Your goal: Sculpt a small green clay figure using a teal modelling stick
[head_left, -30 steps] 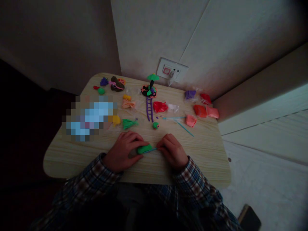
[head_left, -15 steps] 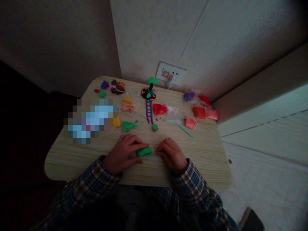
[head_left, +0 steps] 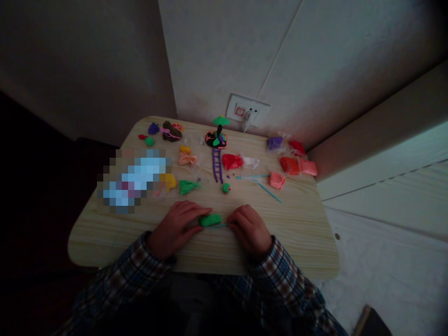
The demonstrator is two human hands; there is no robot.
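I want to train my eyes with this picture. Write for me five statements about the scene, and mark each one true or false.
1. The left hand is at one end of the green block. True.
2. The right hand holds a red stick. False: the stick is blue.
3. The purple ladder lies beside a red bag. True.
4. Nothing is plugged into the wall socket. False: a plug is in it.
5. Both sleeves are plaid. True.

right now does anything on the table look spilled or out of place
Only slightly: tiny purple bits lie loose beside the purple ladder, apart from it, like stray scraps. Nothing else clearly stands out.
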